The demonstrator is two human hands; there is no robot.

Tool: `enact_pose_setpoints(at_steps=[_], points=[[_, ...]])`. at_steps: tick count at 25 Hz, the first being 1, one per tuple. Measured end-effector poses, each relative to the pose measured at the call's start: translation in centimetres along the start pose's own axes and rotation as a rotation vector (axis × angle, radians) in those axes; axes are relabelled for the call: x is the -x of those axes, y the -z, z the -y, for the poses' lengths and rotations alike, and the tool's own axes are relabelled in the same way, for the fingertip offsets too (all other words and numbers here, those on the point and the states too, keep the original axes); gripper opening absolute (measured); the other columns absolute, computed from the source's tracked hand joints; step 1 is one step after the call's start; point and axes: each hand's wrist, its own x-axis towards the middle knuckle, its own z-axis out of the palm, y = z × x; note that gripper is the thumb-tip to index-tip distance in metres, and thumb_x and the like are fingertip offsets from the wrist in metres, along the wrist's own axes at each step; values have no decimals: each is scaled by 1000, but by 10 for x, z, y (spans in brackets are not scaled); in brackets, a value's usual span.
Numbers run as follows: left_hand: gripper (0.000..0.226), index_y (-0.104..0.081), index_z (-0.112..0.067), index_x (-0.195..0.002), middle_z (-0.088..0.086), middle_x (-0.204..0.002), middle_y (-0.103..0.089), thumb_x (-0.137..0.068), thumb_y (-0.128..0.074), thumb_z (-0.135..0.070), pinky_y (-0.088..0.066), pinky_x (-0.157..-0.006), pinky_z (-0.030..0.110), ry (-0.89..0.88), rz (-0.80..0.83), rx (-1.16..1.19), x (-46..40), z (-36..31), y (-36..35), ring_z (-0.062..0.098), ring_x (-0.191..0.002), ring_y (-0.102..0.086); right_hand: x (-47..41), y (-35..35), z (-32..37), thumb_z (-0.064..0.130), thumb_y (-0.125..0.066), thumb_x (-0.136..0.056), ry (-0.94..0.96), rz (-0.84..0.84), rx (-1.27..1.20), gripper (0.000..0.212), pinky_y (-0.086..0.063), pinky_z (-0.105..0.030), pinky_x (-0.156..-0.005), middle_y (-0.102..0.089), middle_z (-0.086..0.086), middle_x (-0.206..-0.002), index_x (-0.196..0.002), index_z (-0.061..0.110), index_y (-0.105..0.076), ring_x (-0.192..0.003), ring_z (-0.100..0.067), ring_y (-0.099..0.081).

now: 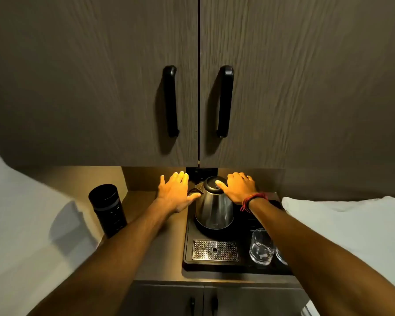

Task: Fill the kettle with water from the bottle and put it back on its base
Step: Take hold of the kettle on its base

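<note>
A steel kettle [214, 207] with a black lid stands on its round black base [211, 231] at the back of a black tray [188, 249]. My left hand [176, 192] hovers flat and spread just left of the spout, its thumb close to the kettle's side. My right hand [238, 187] rests over the handle side of the kettle, with the thumb on the lid; the handle itself is hidden beneath it. A dark cylindrical bottle [107, 209] stands on the counter to the left, apart from both hands.
Two clear glasses [261, 247] stand at the tray's front right under my right forearm. A perforated metal drip plate [215, 250] lies in the tray's front. Wooden cabinet doors with black handles [171, 101] hang low overhead. White bedding flanks the counter on both sides.
</note>
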Motion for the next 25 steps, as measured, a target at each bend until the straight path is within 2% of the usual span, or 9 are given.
enact_pose_setpoints(at_steps=[4, 7, 9, 12, 14, 16, 18, 22, 25], points=[[95, -11, -15, -157, 6, -165, -11, -88, -23, -79, -5, -117, 59, 2, 16, -48, -14, 1, -9, 24, -151, -7, -23, -9, 12, 65, -37, -91, -65, 90, 27, 71, -42, -53, -105, -59, -16, -131, -122, 7, -62, -123, -35, -54], [94, -18, -15, -156, 7, -163, -22, -88, -25, -79, -7, -118, 60, -4, 10, -44, -20, -1, -8, 24, -150, -15, -28, -16, 16, 50, -44, -93, -64, 48, -14, 47, -51, -43, -89, -67, -14, -103, -102, 10, -67, -99, -31, -63], [91, -24, -16, -154, 7, -159, -29, -88, -26, -79, -12, -118, 59, -16, -4, -52, -21, -3, -6, 25, -147, -23, -28, -16, 19, 42, -43, -94, -67, 29, -33, 38, -47, -35, -75, -62, -9, -84, -86, 12, -65, -79, -26, -60], [87, -29, -18, -152, 8, -156, -35, -89, -29, -77, -17, -117, 58, -30, 1, -53, -22, -5, -1, 27, -144, -29, -29, -11, 22, 38, -42, -93, -88, 57, -194, 39, -49, -39, -72, -60, -10, -77, -83, 10, -67, -77, -31, -62], [84, -34, -18, -149, 9, -153, -39, -89, -30, -77, -22, -116, 57, -40, 3, -54, -22, -4, 2, 28, -142, -34, -31, -12, -1, 32, -46, -93, -148, 105, -394, 35, -51, -42, -75, -63, -15, -83, -86, 3, -64, -77, -35, -60], [82, -37, -17, -146, 9, -151, -42, -89, -31, -76, -25, -114, 56, -44, 3, -62, -21, -2, 5, 28, -140, -37, -25, -16, -37, 14, -50, -94, -392, 280, -722, 18, -48, -41, -85, -59, -16, -100, -95, 0, -60, -88, -28, -53], [83, -34, -17, -148, 9, -152, -41, -90, -30, -75, -24, -115, 56, -55, 2, -75, -20, -1, 5, 28, -140, -36, -23, -17, -56, 10, -48, -95, -523, 338, -860, 27, -46, -42, -95, -58, -19, -119, -117, -4, -57, -102, -28, -54], [84, -25, -17, -153, 8, -157, -34, -91, -32, -73, -17, -117, 58, -67, 9, -52, -18, 3, 1, 25, -145, -28, -21, -8, -35, 44, -26, -100, -342, 187, -760, 56, -34, -49, -113, -51, -17, -145, -136, 9, -52, -135, -37, -47], [85, -22, -15, -155, 8, -160, -29, -92, -33, -72, -12, -118, 59, -65, 26, -48, -17, 9, -1, 24, -147, -23, -20, -19, -39, 48, -20, -101, -311, 154, -777, 59, -24, -52, -120, -39, -14, -155, -144, 16, -44, -144, -34, -35]])
